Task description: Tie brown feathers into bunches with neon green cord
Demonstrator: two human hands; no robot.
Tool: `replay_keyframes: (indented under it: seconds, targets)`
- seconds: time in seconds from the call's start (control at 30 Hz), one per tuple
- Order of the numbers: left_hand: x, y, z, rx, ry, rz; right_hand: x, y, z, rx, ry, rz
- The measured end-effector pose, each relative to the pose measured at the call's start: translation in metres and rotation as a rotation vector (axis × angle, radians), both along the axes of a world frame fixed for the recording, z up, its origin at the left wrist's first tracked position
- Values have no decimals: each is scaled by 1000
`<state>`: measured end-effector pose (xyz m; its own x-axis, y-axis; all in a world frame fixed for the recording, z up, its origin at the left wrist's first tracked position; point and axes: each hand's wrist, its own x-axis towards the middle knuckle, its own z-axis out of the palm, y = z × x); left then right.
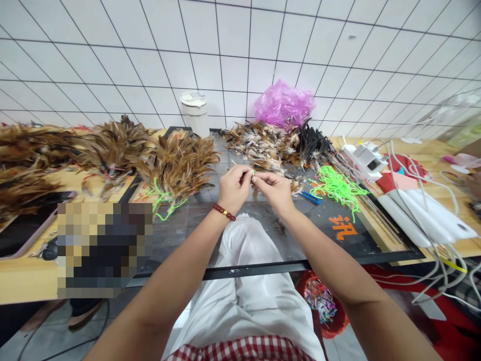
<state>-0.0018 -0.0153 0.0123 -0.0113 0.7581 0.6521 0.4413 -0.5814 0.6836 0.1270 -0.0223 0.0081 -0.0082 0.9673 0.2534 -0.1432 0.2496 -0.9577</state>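
My left hand (pixel 235 188) and my right hand (pixel 277 191) meet fingertip to fingertip above the dark glass board. Both are closed in a pinch, with a small bit of bright green cord (pixel 253 172) showing between them. Brown feather tips show just under my right fingers; whether they are held or lie behind cannot be told. Past my hands lies a loose heap of pale and brown feathers (pixel 259 145). Right of my right hand are blue-handled snips (pixel 310 197) and a tangle of green cords (pixel 336 185).
Bundled brown feathers (pixel 180 163) tied with green cord lie at left, more beyond. A white tumbler (pixel 195 113), purple plastic bag (pixel 284 103) and black feathers (pixel 313 143) stand along the tiled wall. White chargers (pixel 366 158) and cables crowd the right. A red bin (pixel 338 326) sits below.
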Motion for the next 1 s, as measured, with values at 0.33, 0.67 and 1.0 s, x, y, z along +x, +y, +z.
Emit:
replay_keyframes:
  seconds: [0.33,0.67,1.0]
  targets:
    - [4,-2,1,-35,-62,-50,8,3,4,12,-48,2]
    - [4,-1,2,-63,26,-180,18,11,3,-72,-19,123]
    - [4,-3,5,-97,2,-172,29,13,11,-3,-70,86]
